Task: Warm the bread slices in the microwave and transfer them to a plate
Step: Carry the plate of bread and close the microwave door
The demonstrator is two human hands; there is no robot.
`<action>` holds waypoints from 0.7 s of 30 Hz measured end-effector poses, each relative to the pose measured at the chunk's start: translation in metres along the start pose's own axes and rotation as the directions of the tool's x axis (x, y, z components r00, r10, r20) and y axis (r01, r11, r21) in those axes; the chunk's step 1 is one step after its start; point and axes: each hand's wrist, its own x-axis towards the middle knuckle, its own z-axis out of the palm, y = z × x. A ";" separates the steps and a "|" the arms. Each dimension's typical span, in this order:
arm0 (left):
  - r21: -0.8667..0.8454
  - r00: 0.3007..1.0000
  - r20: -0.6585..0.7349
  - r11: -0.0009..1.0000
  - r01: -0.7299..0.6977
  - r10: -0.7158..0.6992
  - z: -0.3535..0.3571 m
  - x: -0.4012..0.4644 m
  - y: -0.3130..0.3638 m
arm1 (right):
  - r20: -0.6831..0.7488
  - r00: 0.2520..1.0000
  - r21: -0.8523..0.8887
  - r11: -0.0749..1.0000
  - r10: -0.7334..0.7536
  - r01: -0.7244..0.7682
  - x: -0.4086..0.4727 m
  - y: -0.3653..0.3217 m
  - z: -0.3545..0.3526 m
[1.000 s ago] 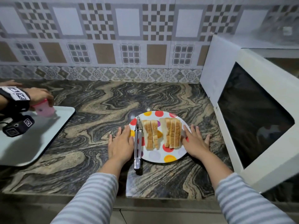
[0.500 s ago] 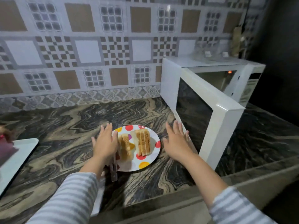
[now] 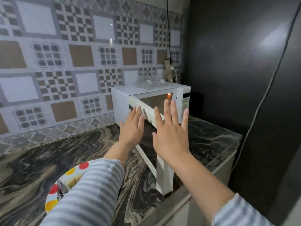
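In front of the open microwave door (image 3: 163, 173), left hand (image 3: 132, 129) and right hand (image 3: 171, 134) hover spread, each grip released; bread plate (image 3: 71, 172) waits on the tabletop (image 3: 40, 160). Next, probably, closing the door.

In front of you runs a dark marbled countertop (image 3: 48, 162), swirled with tan and grey veins. Behind it you see a patterned tile backsplash (image 3: 68, 51) of white, brown and checkered squares. At your right stands a tall dark glossy panel (image 3: 236, 62), catching a pale reflection. In the corner a black cable (image 3: 168, 30) hangs down the wall to a beige fitting (image 3: 168, 69).
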 end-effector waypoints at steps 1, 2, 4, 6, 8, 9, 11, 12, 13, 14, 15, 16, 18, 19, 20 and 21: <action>-0.033 1.000 -0.007 0.999 -0.024 0.024 0.004 0.005 0.008 | 0.003 1.000 0.016 1.000 0.019 -0.019 -0.001 0.006 0.002; -0.052 0.999 -0.016 0.998 -0.047 0.046 0.008 0.009 0.015 | -0.003 1.000 0.033 0.999 0.030 -0.030 -0.001 0.011 0.004; -0.045 0.997 -0.027 0.996 -0.079 0.078 0.017 0.017 0.022 | -0.020 0.998 0.054 0.997 0.055 -0.054 0.001 0.023 0.008; -0.010 0.995 -0.031 0.995 -0.100 0.099 0.028 0.025 0.025 | -0.023 0.995 0.069 0.993 0.096 -0.094 0.007 0.039 0.013; 0.057 0.989 -0.050 0.989 -0.134 0.136 0.041 0.032 0.026 | -0.020 0.991 0.075 0.989 0.131 -0.130 0.015 0.061 0.021; 0.101 0.986 -0.057 0.983 -0.154 0.160 0.048 0.036 0.028 | -0.017 0.989 0.078 0.986 0.146 -0.144 0.020 0.074 0.026; 0.188 0.980 -0.055 0.966 -0.176 0.190 0.063 0.047 0.032 | -0.013 0.986 0.089 0.982 0.169 -0.167 0.031 0.101 0.037; 0.226 0.979 -0.054 0.957 -0.180 0.197 0.070 0.053 0.036 | -0.010 0.984 0.095 0.980 0.176 -0.174 0.037 0.115 0.043; 0.259 0.978 -0.055 0.949 -0.180 0.200 0.079 0.060 0.040 | -0.003 0.983 0.103 0.978 0.181 -0.180 0.044 0.129 0.050; 0.285 0.977 -0.063 0.942 -0.176 0.202 0.087 0.067 0.044 | 0.008 0.983 0.112 0.977 0.183 -0.182 0.051 0.143 0.058; 0.307 0.976 -0.078 0.936 -0.170 0.203 0.097 0.075 0.048 | 0.018 0.983 0.124 0.976 0.180 -0.181 0.059 0.157 0.065; 0.332 0.974 -0.099 0.929 -0.162 0.204 0.106 0.082 0.051 | 0.026 0.985 0.138 0.975 0.172 -0.174 0.068 0.170 0.073; 0.387 0.971 -0.137 0.913 -0.131 0.198 0.126 0.099 0.056 | 0.035 0.989 0.176 0.974 0.142 -0.146 0.089 0.195 0.089; 0.412 0.970 -0.153 0.904 -0.113 0.190 0.135 0.108 0.058 | 0.044 0.992 0.195 0.972 0.122 -0.128 0.100 0.207 0.098; 0.434 0.969 -0.167 0.896 -0.093 0.182 0.143 0.117 0.059 | 0.057 0.993 0.211 0.971 0.101 -0.111 0.113 0.219 0.106; 0.453 0.969 -0.178 0.888 -0.075 0.172 0.150 0.127 0.061 | 0.073 0.994 0.226 0.970 0.078 -0.093 0.125 0.230 0.114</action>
